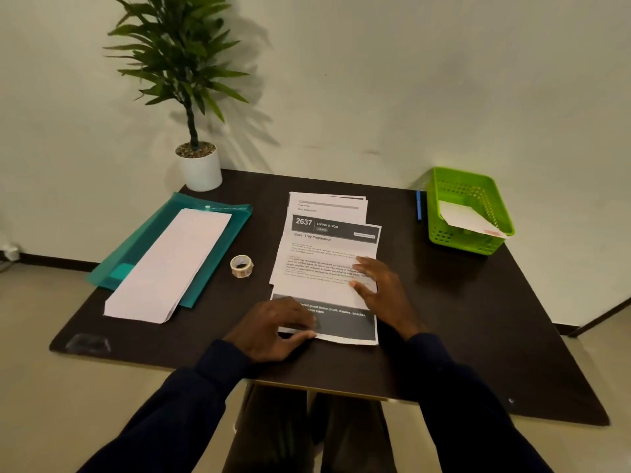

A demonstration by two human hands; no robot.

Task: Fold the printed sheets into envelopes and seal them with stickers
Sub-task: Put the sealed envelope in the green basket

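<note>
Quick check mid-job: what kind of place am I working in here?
Probably a small office or home desk set up for paperwork: a dark table holding a stack of printed sheets, a teal document folder and a green basket, with a potted plant in the corner.

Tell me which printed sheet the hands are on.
The front sheet headed 2637: the left hand pinches its near edge, the right hand presses it. The sheets behind lie untouched.
</note>
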